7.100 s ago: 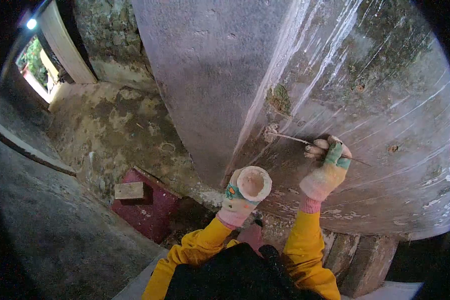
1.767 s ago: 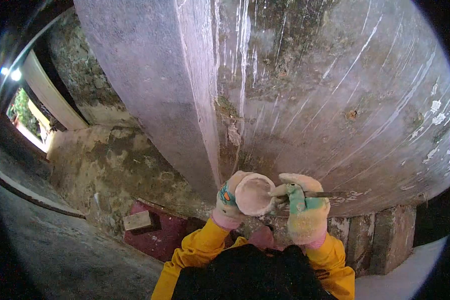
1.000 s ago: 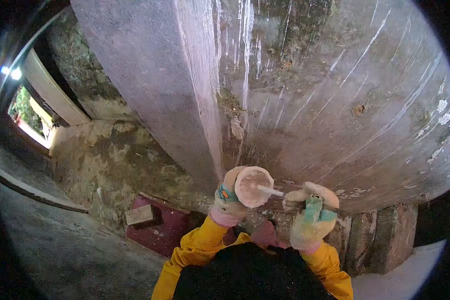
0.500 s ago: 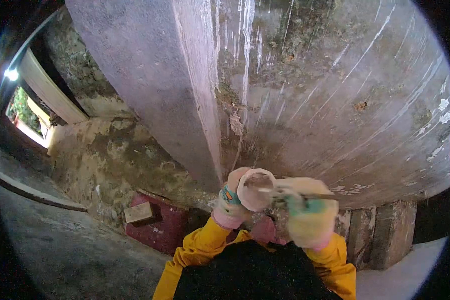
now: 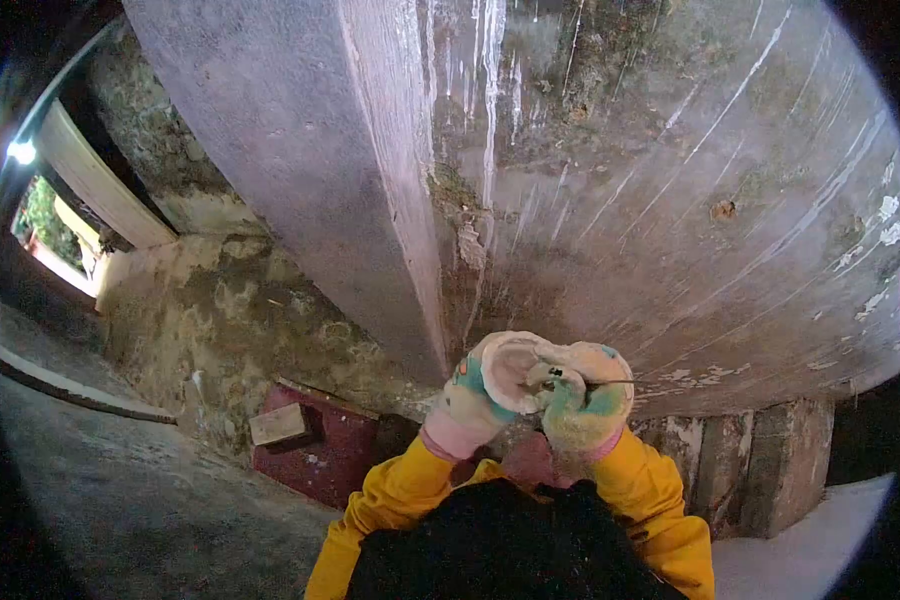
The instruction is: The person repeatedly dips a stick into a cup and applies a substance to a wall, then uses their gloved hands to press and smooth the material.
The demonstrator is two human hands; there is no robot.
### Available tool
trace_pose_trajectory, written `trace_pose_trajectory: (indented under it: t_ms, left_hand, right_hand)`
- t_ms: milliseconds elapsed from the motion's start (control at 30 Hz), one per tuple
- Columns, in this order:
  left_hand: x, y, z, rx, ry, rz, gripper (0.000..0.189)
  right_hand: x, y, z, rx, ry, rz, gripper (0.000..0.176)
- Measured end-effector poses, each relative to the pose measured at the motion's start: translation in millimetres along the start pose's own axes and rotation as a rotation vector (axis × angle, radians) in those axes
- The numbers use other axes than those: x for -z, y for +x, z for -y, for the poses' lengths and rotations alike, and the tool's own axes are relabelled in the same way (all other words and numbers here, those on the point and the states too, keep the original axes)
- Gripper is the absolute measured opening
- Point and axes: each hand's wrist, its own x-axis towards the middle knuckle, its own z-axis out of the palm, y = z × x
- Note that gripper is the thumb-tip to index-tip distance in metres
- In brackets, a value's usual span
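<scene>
A round, whitish cup point(image 5: 511, 372) with pale material inside sits in my left hand point(image 5: 467, 405), whose gloved fingers wrap round its side. My right hand point(image 5: 587, 405), in a pale glove with green patches, is closed on a thin tool point(image 5: 610, 381). The tool's dark, narrow end sticks out to the right; its other end is hidden by my fingers near the cup's rim. Both hands are close together, in front of the lower part of the stained wall point(image 5: 610, 250).
A wood block point(image 5: 279, 426) lies on a red board point(image 5: 330, 455) at the lower left. A pale ledge point(image 5: 400, 180) runs down the wall's corner. Concrete posts point(image 5: 782, 465) stand at the lower right. A bright opening point(image 5: 60, 235) shows at the far left.
My right hand has moved left and slightly down, close against the cup. The cup in my left hand has shifted slightly and tilted.
</scene>
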Motion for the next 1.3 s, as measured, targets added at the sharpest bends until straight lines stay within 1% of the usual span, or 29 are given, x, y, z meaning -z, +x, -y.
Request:
trace_pose_trajectory:
  t_ms: [67,100,133,167,200,267,300,367,400,467,500,567,600,667,700,767,800,867,900,933,967,1000,1067,1100,1167,1200,1267,1300]
  left_hand:
    - [-15,1,-23,0.066,0.493,0.174,0.053]
    - [-15,0,-24,0.066,0.496,0.179,0.053]
    - [-15,-2,-25,0.078,0.621,0.177,0.048]
    - [-15,-3,-26,0.087,0.748,0.173,0.047]
    - [-17,-3,-30,0.088,0.749,0.172,0.047]
    - [-23,-3,-37,0.302,0.7,0.131,0.043]
    - [-20,-5,-35,0.302,0.699,0.13,0.043]
    - [-11,-11,-28,0.334,-0.157,-0.108,0.039]
    - [-12,-11,-27,0.335,-0.156,-0.108,0.039]
    - [-15,-10,-23,0.151,-0.208,0.038,0.035]
    - [-18,-11,-24,0.151,-0.208,0.039,0.035]
    - [-25,-15,-28,0.021,0.788,0.037,0.034]
    - [-21,-15,-25,0.022,0.788,0.038,0.034]
    - [-12,-14,-19,0.187,0.123,-0.052,0.036]
    - [-13,-14,-18,0.187,0.123,-0.051,0.036]
    - [-17,-13,-19,0.093,0.469,0.046,0.038]
    - [-17,-14,-16,0.095,0.468,0.049,0.038]
    - [-12,-18,-6,0.078,0.405,-0.09,0.041]
    - [-4,-18,-2,0.077,0.407,-0.091,0.041]
    - [6,-18,3,0.104,0.53,-0.124,0.04]
    - [11,-18,5,0.13,0.652,-0.155,0.039]
    - [12,-21,4,0.129,0.651,-0.156,0.039]
    - [14,-30,-2,0.065,0.929,-0.159,0.038]
    - [7,-29,-8,0.064,0.928,-0.16,0.038]
    - [-11,-23,-23,-0.075,1.612,-0.021,0.037]
    - [-14,-21,-23,-0.074,1.611,-0.02,0.037]
    - [-18,-16,-23,0.033,0.706,-0.219,0.04]
    - [-19,-15,-26,0.033,0.704,-0.219,0.04]
  right_hand:
    - [4,4,4,0.137,-0.057,0.019,0.027]
    - [6,5,7,0.138,-0.058,0.013,0.027]
    - [7,4,11,0.022,0.097,0.002,0.018]
    - [8,5,14,-0.093,0.253,-0.009,0.019]
    - [10,5,16,-0.092,0.254,-0.01,0.019]
    - [14,5,17,-0.029,0.157,0.059,0.022]
    - [12,1,19,-0.029,0.157,0.061,0.022]
    - [2,-10,22,-0.505,1.033,-0.126,0.025]
    - [3,-10,19,-0.504,1.033,-0.127,0.025]
    - [8,-6,10,-0.223,0.428,0.066,0.027]
    - [10,-1,11,-0.223,0.428,0.065,0.027]
    - [13,11,16,0.138,0.168,0.039,0.025]
    - [14,12,17,0.137,0.168,0.038,0.025]
    - [15,13,18,0.041,0.189,0.026,0.024]
    - [14,12,16,0.04,0.188,0.026,0.024]
    - [10,11,8,0.233,0.073,0.002,0.023]
    - [10,13,10,0.232,0.071,-0.001,0.023]
    - [6,20,16,0.192,0.16,-0.205,0.023]
    - [6,17,15,0.193,0.162,-0.205,0.023]
    - [7,10,12,-0.002,0.295,-0.07,0.022]
    - [8,7,11,-0.198,0.424,0.068,0.031]
    - [10,7,11,-0.197,0.423,0.069,0.031]
    - [16,7,17,0.016,-0.04,0.156,0.027]
    - [21,15,24,0.017,-0.041,0.157,0.027]
    - [32,34,43,-0.14,0.117,0.344,0.023]
    - [34,34,46,-0.142,0.116,0.345,0.023]
    - [35,35,49,-0.009,-0.008,0.394,0.021]
    - [34,34,50,-0.009,-0.009,0.394,0.021]
